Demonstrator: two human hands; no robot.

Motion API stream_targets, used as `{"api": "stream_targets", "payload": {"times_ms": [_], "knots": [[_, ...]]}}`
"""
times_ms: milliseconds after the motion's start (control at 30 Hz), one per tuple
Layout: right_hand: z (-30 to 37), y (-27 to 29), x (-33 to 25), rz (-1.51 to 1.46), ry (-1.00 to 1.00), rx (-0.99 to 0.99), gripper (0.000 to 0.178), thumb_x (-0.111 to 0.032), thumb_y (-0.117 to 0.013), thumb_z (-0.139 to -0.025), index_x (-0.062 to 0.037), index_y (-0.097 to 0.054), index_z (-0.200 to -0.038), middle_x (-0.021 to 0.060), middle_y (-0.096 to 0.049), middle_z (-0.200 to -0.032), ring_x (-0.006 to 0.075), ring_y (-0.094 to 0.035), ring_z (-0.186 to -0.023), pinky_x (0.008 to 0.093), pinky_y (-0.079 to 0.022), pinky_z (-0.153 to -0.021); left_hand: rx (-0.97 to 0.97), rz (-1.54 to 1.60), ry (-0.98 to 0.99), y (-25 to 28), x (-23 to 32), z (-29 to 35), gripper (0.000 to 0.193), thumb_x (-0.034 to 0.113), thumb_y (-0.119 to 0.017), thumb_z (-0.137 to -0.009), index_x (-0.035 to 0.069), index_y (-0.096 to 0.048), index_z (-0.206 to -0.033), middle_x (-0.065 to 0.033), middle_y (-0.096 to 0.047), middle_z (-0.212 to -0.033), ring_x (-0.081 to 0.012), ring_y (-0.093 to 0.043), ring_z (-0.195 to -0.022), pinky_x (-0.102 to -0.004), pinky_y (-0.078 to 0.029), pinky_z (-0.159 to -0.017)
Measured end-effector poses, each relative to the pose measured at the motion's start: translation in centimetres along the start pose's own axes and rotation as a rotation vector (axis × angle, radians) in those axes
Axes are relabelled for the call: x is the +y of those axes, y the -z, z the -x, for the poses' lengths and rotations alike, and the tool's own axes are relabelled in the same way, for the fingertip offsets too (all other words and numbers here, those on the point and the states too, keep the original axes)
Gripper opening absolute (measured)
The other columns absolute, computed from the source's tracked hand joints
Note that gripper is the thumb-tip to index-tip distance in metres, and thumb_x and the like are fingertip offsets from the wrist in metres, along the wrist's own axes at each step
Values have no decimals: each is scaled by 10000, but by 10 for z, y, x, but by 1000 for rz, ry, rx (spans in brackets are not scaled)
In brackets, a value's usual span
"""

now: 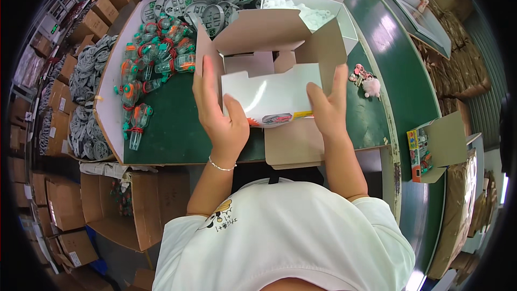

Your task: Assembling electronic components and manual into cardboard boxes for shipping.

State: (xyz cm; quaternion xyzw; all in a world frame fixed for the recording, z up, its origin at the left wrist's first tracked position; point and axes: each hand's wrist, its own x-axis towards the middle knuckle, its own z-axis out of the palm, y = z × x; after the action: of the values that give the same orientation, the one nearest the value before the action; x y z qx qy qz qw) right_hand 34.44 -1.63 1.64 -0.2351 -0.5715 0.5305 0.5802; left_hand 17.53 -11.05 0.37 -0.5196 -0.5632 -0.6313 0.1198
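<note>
An open cardboard box (272, 35) stands on the green worktop (172, 124) in front of me, its flaps spread. My left hand (218, 113) and my right hand (328, 105) grip the two sides of a white glossy printed carton (269, 97), held at the box's near opening. My left fingers reach up along the box's left flap. A thin bracelet sits on my left wrist.
A pile of clear toy bottles (156, 62) with orange and teal parts lies left of the box, with round grey discs (210, 2) behind. A white tray (318, 11) holds white pieces. A small pink fluffy keyring (369, 83) lies right. Cardboard cartons (129, 205) stand on the floor.
</note>
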Motion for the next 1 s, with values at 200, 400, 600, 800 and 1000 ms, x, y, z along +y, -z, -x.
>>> {"api": "stream_targets", "payload": {"times_ms": [200, 400, 600, 800, 1000], "knots": [[-6, 1, -5, 342, 34, -133, 784, 154, -421, -703, -47, -274, -1447, 179, -332, -1465, 320, -338, -1418, 403, -313, -1120, 92, 316, -74, -7, -13, 17, 660, -93, -405, -802, -40, -383, -1460, -205, -416, -1496, -331, -389, -1401, -504, -253, -1159], [-6, 8, 8, 446, 188, -131, 769, 176, -401, -692, -43, -354, -1427, 186, -336, -1488, 341, -309, -1453, 395, -344, -1100, -528, -282, -200, 16, 11, -2, 661, -34, -466, -855, -18, -309, -1498, -227, -457, -1461, -363, -394, -1395, -561, -229, -1152], [-13, 16, 6, 654, 212, -421, 723, 97, -544, -764, -121, -383, -1434, 201, -327, -1530, 351, -331, -1445, 406, -360, -1102, -616, -189, -44, 29, 8, -14, 653, 34, -509, -895, -17, -287, -1507, -218, -470, -1456, -353, -402, -1391, -564, -240, -1143], [-56, 31, -8, 547, 47, -537, 581, -47, -693, -809, -140, -516, -1355, 152, -335, -1550, 321, -305, -1454, 455, -333, -1126, -721, -4, 107, 48, -10, -53, 821, 117, -674, -816, 34, -274, -1529, -178, -355, -1549, -351, -377, -1406, -505, -247, -1156], [-84, 32, -13, 413, -83, -713, 442, -143, -805, -775, -116, -664, -1194, 101, -356, -1556, 322, -268, -1468, 495, -312, -1136, -550, 24, -100, 39, -37, -81, 899, 174, -829, -676, 109, -411, -1469, -136, -290, -1593, -319, -370, -1411, -434, -298, -1138]]}}
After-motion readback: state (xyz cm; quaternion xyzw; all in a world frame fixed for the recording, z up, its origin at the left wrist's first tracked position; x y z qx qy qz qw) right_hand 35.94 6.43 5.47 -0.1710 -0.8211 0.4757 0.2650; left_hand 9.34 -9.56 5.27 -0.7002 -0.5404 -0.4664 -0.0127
